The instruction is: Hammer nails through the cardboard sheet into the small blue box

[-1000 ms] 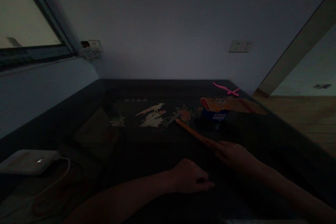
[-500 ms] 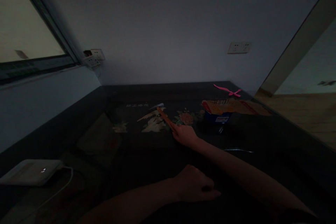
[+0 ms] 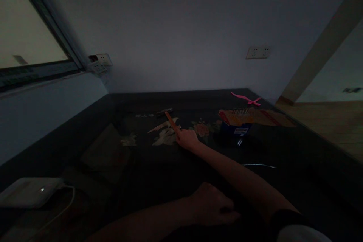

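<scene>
My right hand (image 3: 187, 138) is wrapped round the wooden handle of a hammer (image 3: 171, 121). The hammer's metal head (image 3: 164, 112) points away from me, over or on the far part of the dark tabletop, beside printed characters and a printed flower pattern (image 3: 202, 128). Whether the head touches the surface I cannot tell. Closer to me, my left hand (image 3: 212, 205) rests in a loose fist in dim light, its thumb pointing right, and nothing shows in it.
A blue box (image 3: 236, 130) with an opened cardboard flap (image 3: 263, 116) stands to the right. Behind it lies a pink ribbon (image 3: 249, 101). A white device (image 3: 31, 192) with a cable (image 3: 66, 206) is at the left. A wall with sockets (image 3: 258, 52) bounds the table's far side.
My right hand has moved left and slightly away from me with the hammer, whose head now sits further left. My left hand stays in nearly the same place.
</scene>
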Tool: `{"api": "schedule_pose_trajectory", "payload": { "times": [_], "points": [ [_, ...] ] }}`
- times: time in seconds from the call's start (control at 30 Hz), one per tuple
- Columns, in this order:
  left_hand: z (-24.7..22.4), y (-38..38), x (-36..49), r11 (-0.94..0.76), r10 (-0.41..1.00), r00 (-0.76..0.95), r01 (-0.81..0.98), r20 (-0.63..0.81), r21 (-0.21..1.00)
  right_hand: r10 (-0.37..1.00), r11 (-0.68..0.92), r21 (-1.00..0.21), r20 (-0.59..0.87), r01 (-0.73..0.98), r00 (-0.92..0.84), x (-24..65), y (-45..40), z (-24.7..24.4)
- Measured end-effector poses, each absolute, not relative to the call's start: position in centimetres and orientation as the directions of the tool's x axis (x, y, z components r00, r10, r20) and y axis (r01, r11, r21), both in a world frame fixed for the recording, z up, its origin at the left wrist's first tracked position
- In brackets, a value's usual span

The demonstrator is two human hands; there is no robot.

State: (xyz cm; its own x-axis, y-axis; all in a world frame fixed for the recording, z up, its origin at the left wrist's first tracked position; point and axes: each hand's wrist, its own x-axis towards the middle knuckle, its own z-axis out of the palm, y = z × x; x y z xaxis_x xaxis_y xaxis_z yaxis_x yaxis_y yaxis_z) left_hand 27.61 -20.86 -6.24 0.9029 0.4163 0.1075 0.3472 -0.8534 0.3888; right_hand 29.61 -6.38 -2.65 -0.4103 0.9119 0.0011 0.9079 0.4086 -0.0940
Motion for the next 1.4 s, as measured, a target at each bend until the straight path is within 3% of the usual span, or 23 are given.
{"api": "schedule_pose_trajectory", "payload": {
  "times": [0.3, 0.57, 0.77, 0.93, 1.1, 1.4],
  "points": [
    [-6.0, -20.9, 27.4, -0.842, 0.418, 0.899, 0.332, 0.127, 0.425, 0.916, 0.397, -0.21, 0.036, 0.893, -0.399, 29.6, -6.5, -2.7],
    [-5.6, -21.0, 27.3, -0.83, 0.437, 0.896, 0.364, 0.086, 0.423, 0.924, 0.382, -0.474, 0.17, 0.793, -0.343, 38.6, -9.6, -2.9],
    [-5.1, -21.1, 27.5, -0.824, 0.44, 0.896, 0.378, 0.057, 0.422, 0.945, 0.245, -0.697, 0.328, 0.674, -0.004, 50.6, -12.1, -3.3],
    [-5.1, -21.2, 27.6, -0.814, 0.454, 0.89, 0.393, 0.047, 0.428, 0.825, 0.173, -0.815, 0.427, 0.554, 0.37, 56.2, -11.2, -3.8],
    [-5.4, -21.3, 27.6, -0.812, 0.458, 0.885, 0.382, 0.077, 0.442, 0.79, 0.211, -0.845, 0.443, 0.49, 0.424, 55.9, -8.2, -5.0],
    [-5.3, -21.3, 27.4, -0.808, 0.458, 0.885, 0.377, 0.081, 0.453, 0.752, 0.24, -0.803, 0.509, 0.546, 0.418, 55.2, -4.5, -5.8]
  ]
}}
